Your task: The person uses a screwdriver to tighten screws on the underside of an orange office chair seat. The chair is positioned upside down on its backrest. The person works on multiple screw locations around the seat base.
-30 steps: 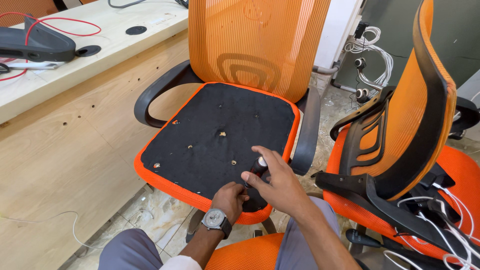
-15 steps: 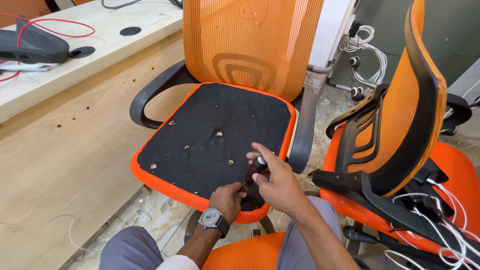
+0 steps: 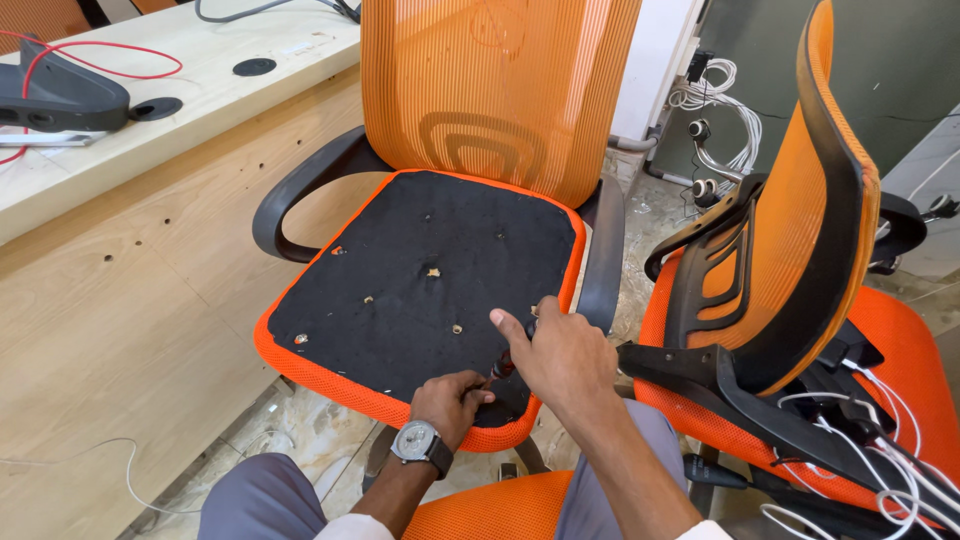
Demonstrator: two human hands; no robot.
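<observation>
Right now your right hand (image 3: 560, 355) sits at the front right part of the black seat panel (image 3: 430, 275) of the orange chair (image 3: 490, 90). Fingers curled around a small dark tool (image 3: 505, 365), forefinger stretched forward over the panel. The tool is mostly hidden under the hand; its kind cannot be told. It stands roughly upright, tip down on the panel, which looks like a grip meant for pressing and turning.

Your left hand (image 3: 450, 400), wristwatch (image 3: 420, 442) on the wrist, lies just beside the right one at the panel's front edge. Fingers bent, tips pinched near the foot of the tool, seemingly steadying it. Whether they touch the tool or something small under it cannot be made out.

The panel faces up, orange mesh showing round its rim. Several small pale holes or fittings dot the black fabric, one near the middle. Both armrests are mounted; the left armrest (image 3: 300, 190) curves up beside the panel.

A second orange chair (image 3: 800, 250) stands close on the right, turned sideways, with white cables (image 3: 880, 440) trailing over its seat.

On the left, a long pale wooden surface (image 3: 150, 110) carries a grey device (image 3: 65, 100) and a red wire (image 3: 110, 60). The floor (image 3: 300, 430) is pale stone tile with a thin white cord on it. More coiled white cable (image 3: 715, 95) hangs against the wall behind.
</observation>
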